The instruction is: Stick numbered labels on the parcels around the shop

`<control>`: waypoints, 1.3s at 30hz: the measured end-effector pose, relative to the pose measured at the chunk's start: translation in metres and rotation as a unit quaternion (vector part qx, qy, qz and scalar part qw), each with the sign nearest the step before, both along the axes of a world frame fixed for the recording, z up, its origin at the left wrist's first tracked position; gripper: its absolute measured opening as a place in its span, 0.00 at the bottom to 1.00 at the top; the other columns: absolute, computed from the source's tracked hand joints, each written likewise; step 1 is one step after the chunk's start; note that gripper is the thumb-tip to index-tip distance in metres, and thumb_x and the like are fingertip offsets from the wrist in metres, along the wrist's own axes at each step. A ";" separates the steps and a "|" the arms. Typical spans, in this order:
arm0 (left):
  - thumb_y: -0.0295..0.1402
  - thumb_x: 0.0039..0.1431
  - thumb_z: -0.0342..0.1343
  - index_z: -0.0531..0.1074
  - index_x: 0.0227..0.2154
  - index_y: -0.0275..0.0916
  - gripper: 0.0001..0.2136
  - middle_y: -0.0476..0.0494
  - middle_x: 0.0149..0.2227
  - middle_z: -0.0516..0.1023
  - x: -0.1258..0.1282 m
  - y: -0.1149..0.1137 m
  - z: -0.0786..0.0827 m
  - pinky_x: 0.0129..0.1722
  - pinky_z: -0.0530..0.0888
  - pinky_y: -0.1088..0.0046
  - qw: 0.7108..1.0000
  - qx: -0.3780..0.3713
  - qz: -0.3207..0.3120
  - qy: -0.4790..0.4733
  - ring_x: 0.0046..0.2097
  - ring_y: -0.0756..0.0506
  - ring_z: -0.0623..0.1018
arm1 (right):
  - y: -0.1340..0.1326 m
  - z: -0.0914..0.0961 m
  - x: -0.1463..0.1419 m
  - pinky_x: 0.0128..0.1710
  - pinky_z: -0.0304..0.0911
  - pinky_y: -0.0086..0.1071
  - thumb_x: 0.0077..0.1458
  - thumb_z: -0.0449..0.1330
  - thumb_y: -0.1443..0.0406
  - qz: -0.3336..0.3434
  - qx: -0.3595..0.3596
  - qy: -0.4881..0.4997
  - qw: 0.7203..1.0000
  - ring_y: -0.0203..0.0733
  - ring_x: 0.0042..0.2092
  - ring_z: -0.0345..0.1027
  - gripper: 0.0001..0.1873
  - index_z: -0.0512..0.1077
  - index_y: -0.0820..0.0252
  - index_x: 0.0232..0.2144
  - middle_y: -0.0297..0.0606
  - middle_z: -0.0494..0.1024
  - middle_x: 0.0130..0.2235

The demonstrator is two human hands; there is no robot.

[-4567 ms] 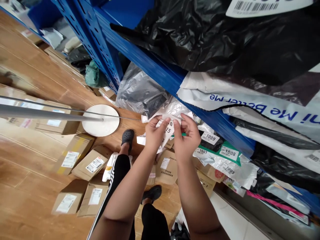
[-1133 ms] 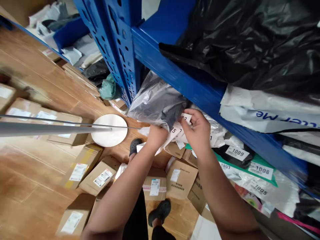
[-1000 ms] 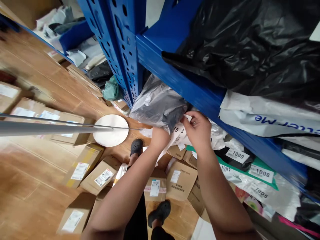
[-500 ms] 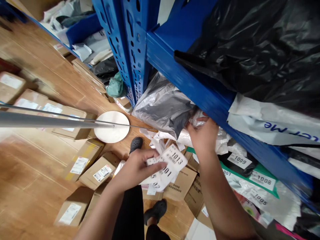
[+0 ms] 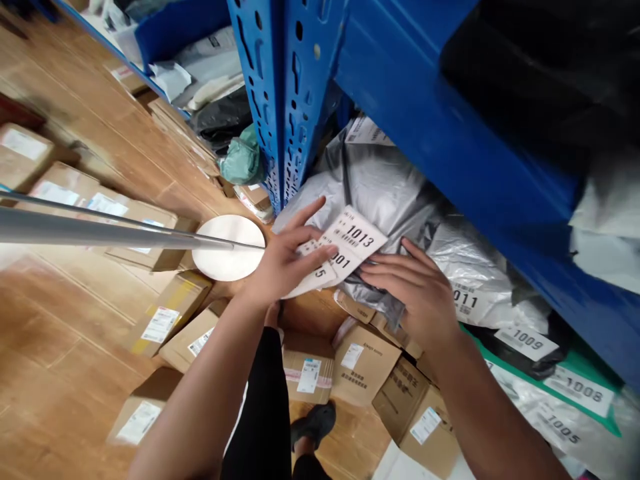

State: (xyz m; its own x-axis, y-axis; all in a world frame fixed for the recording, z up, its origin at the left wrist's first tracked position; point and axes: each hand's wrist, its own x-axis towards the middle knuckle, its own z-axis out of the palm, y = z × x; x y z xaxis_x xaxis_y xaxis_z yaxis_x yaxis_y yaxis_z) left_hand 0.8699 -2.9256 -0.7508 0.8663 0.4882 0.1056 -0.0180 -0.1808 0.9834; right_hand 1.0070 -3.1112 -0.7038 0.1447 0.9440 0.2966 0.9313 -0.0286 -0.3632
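Note:
My left hand [image 5: 283, 263] is closed on a fan of white number labels [image 5: 359, 235], the top one printed 1013. Behind and beneath the labels lies a grey plastic mailer bag [image 5: 383, 175] on the lower shelf, with a printed sticker at its far end. My right hand [image 5: 425, 293] rests with fingers stretched out over the bag's near edge. Its fingertips reach the right corner of the labels; whether they grip it I cannot tell. Beside that hand is a clear-wrapped parcel [image 5: 467, 257] labelled 011 in its visible part.
Blue shelf upright [image 5: 285, 100] and beam [image 5: 425, 127] border the bag. Parcels labelled 1009 [image 5: 527, 341] and 1008 [image 5: 583, 390] lie at right. Cardboard boxes [image 5: 363, 363] cover floor near my feet. A white round base [image 5: 227, 263] with a grey pole stands at left.
My right hand has come out from beside the bag to its near edge. My left hand has raised the labels over the bag, which now shows more of its surface and a sticker.

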 end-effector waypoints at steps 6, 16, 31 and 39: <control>0.36 0.60 0.55 0.75 0.32 0.40 0.07 0.41 0.67 0.55 0.022 0.010 -0.007 0.56 0.66 0.61 0.988 0.093 -0.091 0.083 0.62 0.38 0.65 | -0.008 -0.008 -0.005 0.63 0.53 0.45 0.60 0.49 0.72 -0.023 0.012 -0.011 1.000 0.42 0.50 0.73 0.17 0.75 0.50 0.41 0.31 0.81 0.43; 0.37 0.61 0.53 0.73 0.32 0.40 0.08 0.43 0.68 0.51 0.021 -0.002 -0.027 0.48 0.72 0.65 0.992 0.088 -0.041 0.085 0.55 0.38 0.74 | -0.008 -0.023 -0.002 0.62 0.58 0.45 0.63 0.50 0.69 -0.043 0.032 -0.016 0.998 0.43 0.48 0.75 0.17 0.76 0.46 0.39 0.28 0.82 0.41; 0.38 0.61 0.54 0.73 0.31 0.41 0.08 0.43 0.68 0.50 0.023 0.001 -0.033 0.54 0.69 0.65 0.994 0.066 -0.044 0.076 0.60 0.37 0.68 | -0.005 -0.029 -0.004 0.63 0.55 0.41 0.63 0.52 0.70 -0.081 0.038 0.004 0.996 0.40 0.47 0.76 0.15 0.77 0.47 0.38 0.27 0.82 0.40; 0.37 0.61 0.54 0.74 0.32 0.39 0.08 0.41 0.68 0.52 0.023 0.000 -0.031 0.57 0.66 0.64 0.996 0.048 -0.036 0.065 0.62 0.37 0.65 | -0.010 -0.023 -0.001 0.65 0.52 0.44 0.61 0.52 0.72 -0.059 0.001 0.011 0.998 0.41 0.50 0.73 0.16 0.76 0.47 0.40 0.27 0.81 0.43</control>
State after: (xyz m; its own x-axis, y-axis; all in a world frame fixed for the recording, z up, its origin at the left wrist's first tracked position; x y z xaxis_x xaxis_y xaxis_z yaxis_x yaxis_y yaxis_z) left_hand 0.8926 -2.9252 -0.7823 0.9079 0.4178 0.0345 0.0913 -0.2775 0.9564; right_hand 1.0056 -3.1209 -0.7267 0.2606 0.9197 0.2935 0.9135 -0.1366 -0.3832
